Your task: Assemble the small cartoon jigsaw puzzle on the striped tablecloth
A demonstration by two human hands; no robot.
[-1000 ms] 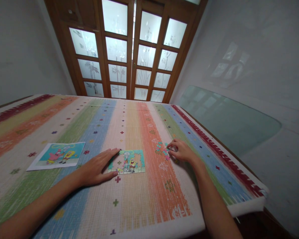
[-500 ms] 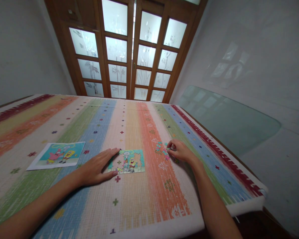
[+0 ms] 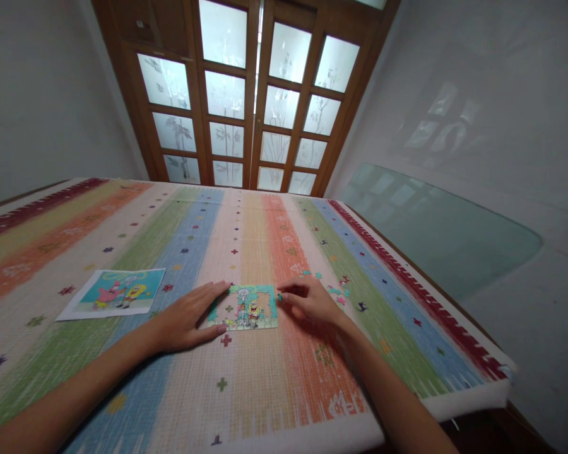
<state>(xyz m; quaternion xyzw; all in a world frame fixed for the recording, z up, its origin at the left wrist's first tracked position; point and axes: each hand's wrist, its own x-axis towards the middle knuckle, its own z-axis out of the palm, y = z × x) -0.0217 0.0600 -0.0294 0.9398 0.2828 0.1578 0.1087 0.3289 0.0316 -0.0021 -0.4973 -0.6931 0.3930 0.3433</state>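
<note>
A small, partly assembled cartoon jigsaw puzzle (image 3: 246, 306) lies on the striped cloth. My left hand (image 3: 187, 318) rests flat against the puzzle's left edge, fingers spread along it. My right hand (image 3: 309, 301) is at the puzzle's right edge, fingertips pinched on a small teal puzzle piece (image 3: 279, 296) that touches the upper right corner. Several loose puzzle pieces (image 3: 337, 289) lie scattered to the right of that hand.
A printed reference picture (image 3: 113, 292) of the same cartoon lies at the left. The striped tablecloth (image 3: 246, 391) covers the table; its right edge runs close to a leaning green glass pane (image 3: 435, 233). Wooden glazed doors (image 3: 246, 94) stand behind.
My right hand has moved left from the pile of loose pieces to the puzzle's right edge, carrying a piece. My left hand has stayed in place. The view shifted slightly.
</note>
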